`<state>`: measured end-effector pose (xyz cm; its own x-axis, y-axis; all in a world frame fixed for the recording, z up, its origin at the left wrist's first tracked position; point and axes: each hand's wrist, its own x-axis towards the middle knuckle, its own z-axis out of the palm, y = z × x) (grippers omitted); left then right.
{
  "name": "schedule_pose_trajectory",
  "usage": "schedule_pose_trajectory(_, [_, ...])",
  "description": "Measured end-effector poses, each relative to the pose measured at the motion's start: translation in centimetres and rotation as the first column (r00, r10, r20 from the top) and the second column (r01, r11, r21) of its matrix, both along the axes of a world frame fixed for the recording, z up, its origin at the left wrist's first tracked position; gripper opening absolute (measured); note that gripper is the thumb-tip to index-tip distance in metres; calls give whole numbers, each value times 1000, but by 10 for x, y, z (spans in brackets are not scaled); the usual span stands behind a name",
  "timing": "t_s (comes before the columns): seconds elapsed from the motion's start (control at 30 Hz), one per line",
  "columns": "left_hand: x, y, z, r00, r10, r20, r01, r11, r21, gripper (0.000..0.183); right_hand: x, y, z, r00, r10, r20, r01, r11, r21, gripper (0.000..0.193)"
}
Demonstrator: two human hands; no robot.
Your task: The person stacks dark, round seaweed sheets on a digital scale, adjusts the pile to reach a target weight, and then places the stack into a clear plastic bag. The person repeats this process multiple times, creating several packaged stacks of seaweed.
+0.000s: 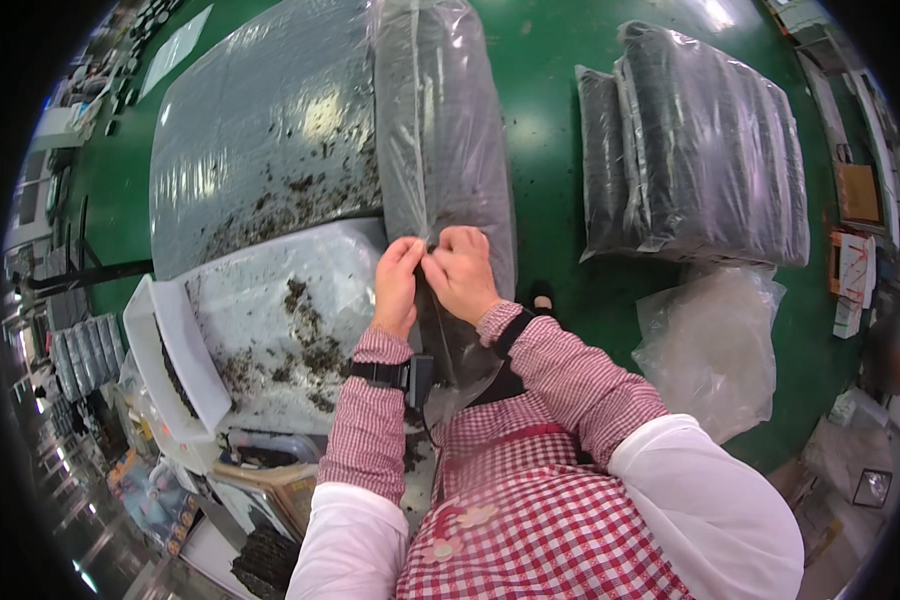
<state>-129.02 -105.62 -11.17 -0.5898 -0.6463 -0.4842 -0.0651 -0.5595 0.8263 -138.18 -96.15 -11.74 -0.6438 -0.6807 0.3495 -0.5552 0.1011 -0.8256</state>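
A long see-through plastic bag point(448, 120) with dark grey contents lies in front of me, its seam running lengthwise. My left hand point(398, 285) pinches the bag's film at the seam near its close end. Right beside it, my right hand point(460, 272) has its fingers curled on the same spot, thumb and fingertips meeting the left ones. Loose film hangs below both hands toward my apron. What exactly lies between the fingertips is hidden.
A plastic-wrapped surface point(260, 140) strewn with dark crumbs is on the left, with a white tray point(185, 355) at its near end. Stacked plastic-wrapped dark bundles point(710, 150) sit on the green floor point(545, 120) at right, beside empty-looking plastic bags point(715, 350).
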Motion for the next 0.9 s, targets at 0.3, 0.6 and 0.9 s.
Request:
schedule_pose_trajectory(0.3, [9,-30,-18,966,-7,-259,70,970,233,14,-29,69,18,875,484,31,-485,873,56,14])
schedule_pose_trajectory(0.6, [12,1,27,981,-38,192,159,724,-671,11,-27,73,16,872,460,170,-478,874,89,10])
schedule_pose_trajectory(0.9, [74,30,72,613,-332,717,735,-94,-672,28,-52,72,10,819,511,262,-517,855,-49,22])
